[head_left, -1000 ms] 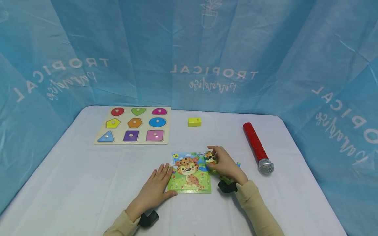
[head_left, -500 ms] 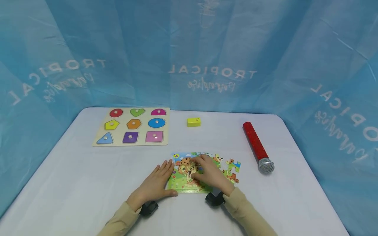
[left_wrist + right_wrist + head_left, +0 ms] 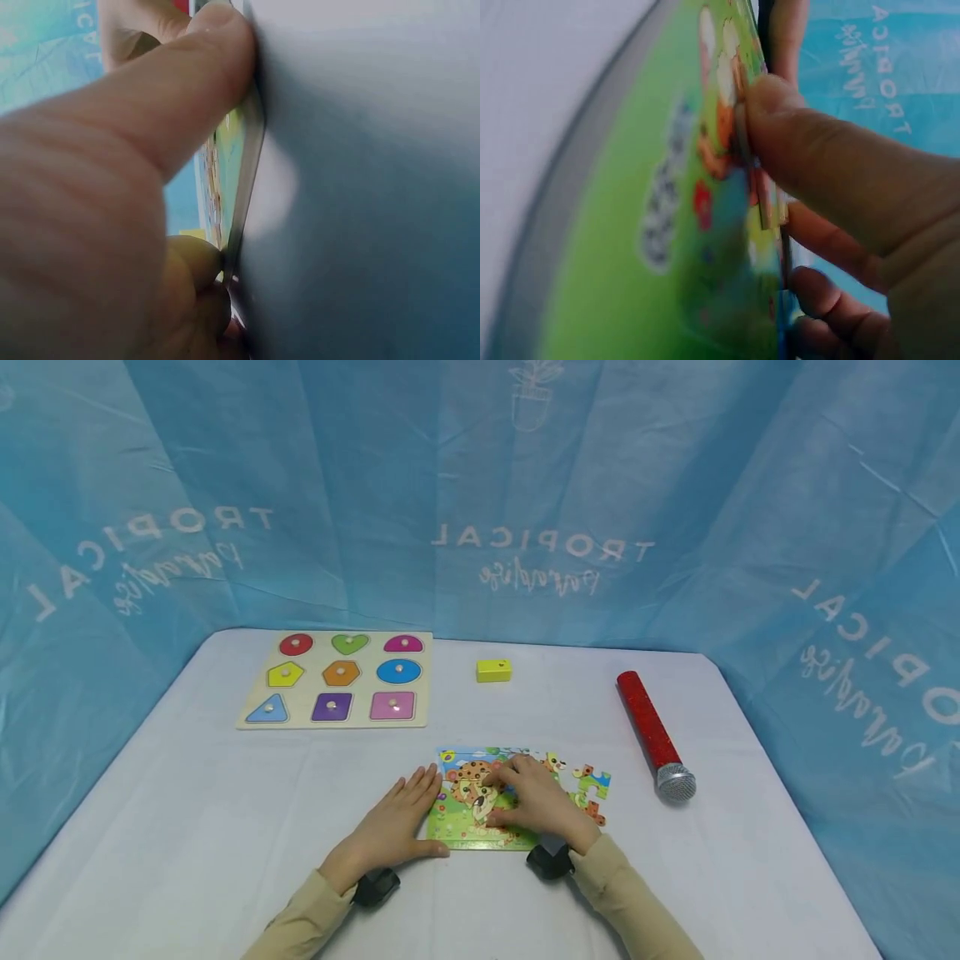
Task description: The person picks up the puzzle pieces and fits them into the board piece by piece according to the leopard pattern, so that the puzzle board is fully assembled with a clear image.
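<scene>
A jigsaw puzzle board (image 3: 457, 828) with a leopard picture and a green lower border lies flat at the table's near middle. My left hand (image 3: 392, 827) rests at its left edge with fingers extended; in the left wrist view the thumb (image 3: 214, 56) touches the board's edge. Above the picture, my right hand (image 3: 543, 803) pinches a puzzle piece (image 3: 482, 804) showing part of a spotted animal. The right wrist view has the thumb (image 3: 810, 127) against the piece's edge, low over the board. Fingers hide part of the piece's outline.
Several loose puzzle pieces (image 3: 595, 782) lie right of the board. Farther right is a red microphone (image 3: 651, 727) with a silver head. A yellow block (image 3: 493, 671) stands at the back, and a wooden shape-puzzle board (image 3: 306, 693) lies back left. Blue cloth (image 3: 487, 585) hangs behind the table.
My right hand has moved left from the loose pieces to over the board, bringing a puzzle piece along. Over the last half second it has barely shifted. The left hand has stayed in place.
</scene>
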{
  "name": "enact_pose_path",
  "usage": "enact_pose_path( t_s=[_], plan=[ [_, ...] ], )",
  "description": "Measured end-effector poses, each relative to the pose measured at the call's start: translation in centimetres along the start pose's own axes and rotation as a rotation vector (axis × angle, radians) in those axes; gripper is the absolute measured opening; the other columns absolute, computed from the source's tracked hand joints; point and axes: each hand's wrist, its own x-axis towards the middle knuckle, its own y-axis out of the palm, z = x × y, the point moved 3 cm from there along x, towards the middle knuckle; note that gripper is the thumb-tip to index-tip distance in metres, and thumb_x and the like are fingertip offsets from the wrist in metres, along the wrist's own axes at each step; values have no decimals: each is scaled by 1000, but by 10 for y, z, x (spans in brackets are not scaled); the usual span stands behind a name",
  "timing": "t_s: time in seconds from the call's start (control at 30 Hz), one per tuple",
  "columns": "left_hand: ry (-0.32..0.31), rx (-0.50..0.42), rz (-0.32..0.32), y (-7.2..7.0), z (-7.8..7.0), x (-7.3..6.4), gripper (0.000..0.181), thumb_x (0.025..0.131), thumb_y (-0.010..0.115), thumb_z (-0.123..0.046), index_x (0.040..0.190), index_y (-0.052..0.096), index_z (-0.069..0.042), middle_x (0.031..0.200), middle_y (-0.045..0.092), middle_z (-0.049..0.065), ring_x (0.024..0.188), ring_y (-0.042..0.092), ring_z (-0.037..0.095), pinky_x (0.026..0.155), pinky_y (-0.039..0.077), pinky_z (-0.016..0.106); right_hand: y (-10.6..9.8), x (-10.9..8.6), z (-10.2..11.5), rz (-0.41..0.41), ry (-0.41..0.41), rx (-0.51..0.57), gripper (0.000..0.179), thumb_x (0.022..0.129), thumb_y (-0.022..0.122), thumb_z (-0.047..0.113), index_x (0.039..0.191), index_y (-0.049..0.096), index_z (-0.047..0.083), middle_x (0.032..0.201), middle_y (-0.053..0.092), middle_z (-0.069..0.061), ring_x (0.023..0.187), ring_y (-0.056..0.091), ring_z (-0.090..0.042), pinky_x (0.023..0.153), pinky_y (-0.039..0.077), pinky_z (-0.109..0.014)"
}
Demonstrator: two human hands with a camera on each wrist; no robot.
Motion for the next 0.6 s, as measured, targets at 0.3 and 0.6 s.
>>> enact_pose_path(
  t_s=[0.3,0.6],
  plan=[
    [-5,-18,-4,-1,0,-1,101,81,72,-51,150,25,6,159,20,23,149,17,40,121,17,56,5,4,-9,-49,54,103,46,79,80,38,113,60,13,104,55,-3,90,48,-15,81,43,-36],
    [4,-4,-6,-1,0,-1,101,82,71,-52,150,25,5,159,20,23,149,17,39,121,17,56,4,3,-7,-70,31,94,41,82,76,38,117,66,21,105,51,-2,87,45,-13,76,38,-34]
  ],
)
